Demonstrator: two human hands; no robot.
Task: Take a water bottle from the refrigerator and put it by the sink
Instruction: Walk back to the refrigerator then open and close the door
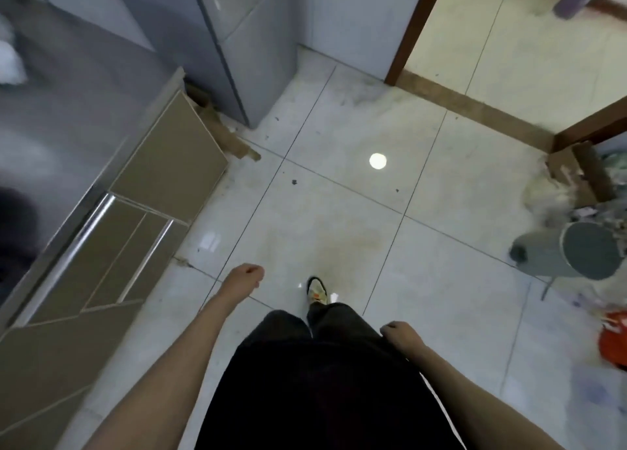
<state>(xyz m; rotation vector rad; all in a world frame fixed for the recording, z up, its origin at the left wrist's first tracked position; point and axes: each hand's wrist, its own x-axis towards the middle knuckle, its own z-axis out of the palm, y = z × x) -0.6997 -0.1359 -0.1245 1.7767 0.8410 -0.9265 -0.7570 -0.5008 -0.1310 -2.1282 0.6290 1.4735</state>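
Observation:
The grey-blue refrigerator [237,42] stands at the top left of centre with its doors shut, a few steps ahead across the white tiled floor. My left hand [244,280] hangs in front of me with its fingers curled and nothing in it. My right hand [402,336] is down by my right hip, fingers also curled and holding nothing. No water bottle is visible. The grey countertop [68,116] runs along the left; the sink itself cannot be made out in the blur.
Tan cabinet doors [142,205] line the left under the counter. A doorway with a brown frame [414,32] opens at the top right. A tipped grey bin [576,252], cardboard [583,174] and an orange object [614,339] clutter the right side.

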